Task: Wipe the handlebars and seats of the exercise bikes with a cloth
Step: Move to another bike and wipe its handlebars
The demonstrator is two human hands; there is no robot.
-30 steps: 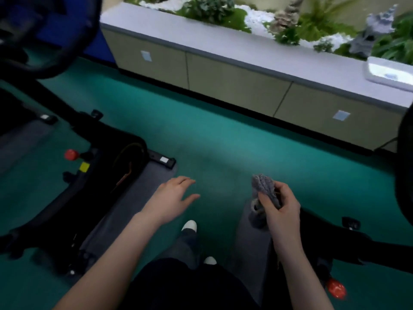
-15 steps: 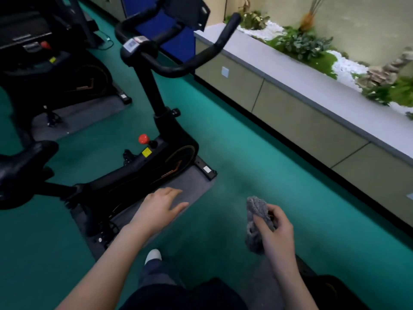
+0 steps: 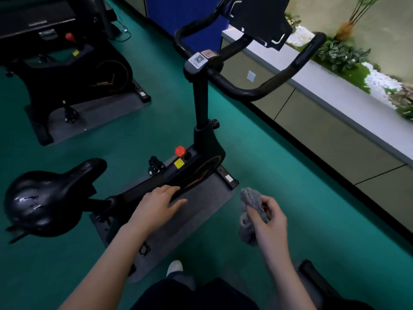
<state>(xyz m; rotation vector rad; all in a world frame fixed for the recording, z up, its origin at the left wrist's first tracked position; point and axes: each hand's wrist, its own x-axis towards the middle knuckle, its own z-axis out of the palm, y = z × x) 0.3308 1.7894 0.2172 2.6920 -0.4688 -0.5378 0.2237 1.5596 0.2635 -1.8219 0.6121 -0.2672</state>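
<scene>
A black exercise bike stands in front of me on a grey mat. Its curved handlebars rise at upper centre and its cracked black seat is at the left. My right hand grips a crumpled grey cloth in the air over the green floor, right of the bike's frame. Held flat with straight fingers, my left hand hovers in front of the bike's frame; I cannot tell whether it touches it.
A second black bike stands on its own mat at the upper left. A long low cabinet with a white top and plants runs along the right. A tablet holder sits above the handlebars. My legs and shoe are below.
The view has swung left and up, bringing the whole bike, its handlebars and seat into sight. Both hands keep their pose, the right still holding the cloth.
</scene>
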